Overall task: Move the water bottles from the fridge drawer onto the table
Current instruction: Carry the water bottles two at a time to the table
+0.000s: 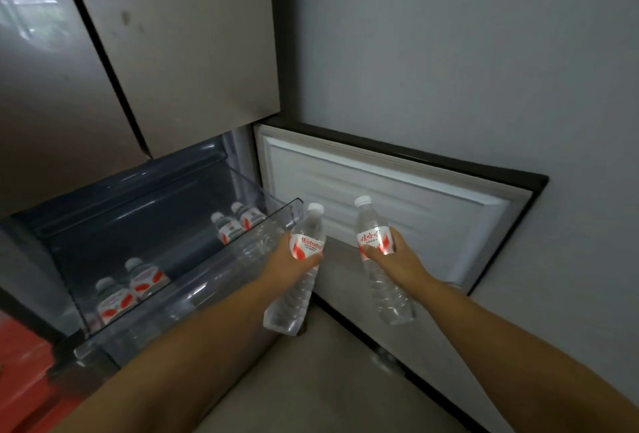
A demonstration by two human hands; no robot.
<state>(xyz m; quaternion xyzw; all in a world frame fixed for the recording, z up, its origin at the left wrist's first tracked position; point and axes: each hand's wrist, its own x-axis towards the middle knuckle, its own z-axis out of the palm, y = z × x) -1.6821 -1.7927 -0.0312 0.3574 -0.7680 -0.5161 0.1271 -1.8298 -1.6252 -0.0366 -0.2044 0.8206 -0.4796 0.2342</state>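
Left hand [292,261]: fingers wrapped round the label of one water bottle [298,280], cap up, held just outside the drawer's right end.
Right hand [397,254]: fingers curled round the label of a second bottle [382,260], held tilted before the open fridge door [397,190].
Fridge drawer [193,280]: pulled out; two bottles [235,225] at its far right, two more [128,289] at its left front.

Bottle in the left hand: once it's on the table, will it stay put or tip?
The bottle in the left hand looks full, so probably heavy for its size. Tall and narrow, it may tip if bumped. On its side, its round body would likely roll.
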